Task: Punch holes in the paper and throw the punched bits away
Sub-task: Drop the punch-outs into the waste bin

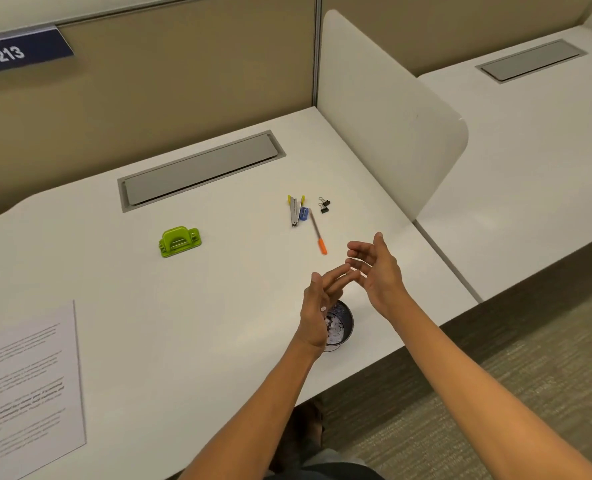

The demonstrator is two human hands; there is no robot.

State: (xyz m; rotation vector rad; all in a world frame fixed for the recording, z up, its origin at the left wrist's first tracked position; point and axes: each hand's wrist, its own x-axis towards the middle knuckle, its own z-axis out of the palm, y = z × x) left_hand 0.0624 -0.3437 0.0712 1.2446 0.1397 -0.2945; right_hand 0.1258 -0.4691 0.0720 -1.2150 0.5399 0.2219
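Observation:
A small black mesh cup (343, 323) stands near the desk's front right edge, with white punched paper bits inside. My left hand (317, 308) hovers above it, fingers straight, palm turned right, a few white bits clinging to it. My right hand (374, 268) is raised just right of it, open, palm facing left, its fingertips near the left hand's fingers. The green hole punch (179, 241) sits alone on the desk, left of centre. A printed paper sheet (24, 386) lies at the near left corner.
A stapler (295, 210), blue sharpener (303, 213), orange-capped pen (318, 236) and two black binder clips (324, 205) lie behind the hands. A grey cable hatch (201, 169) is set in the desk. A white divider panel (391, 109) bounds the right side.

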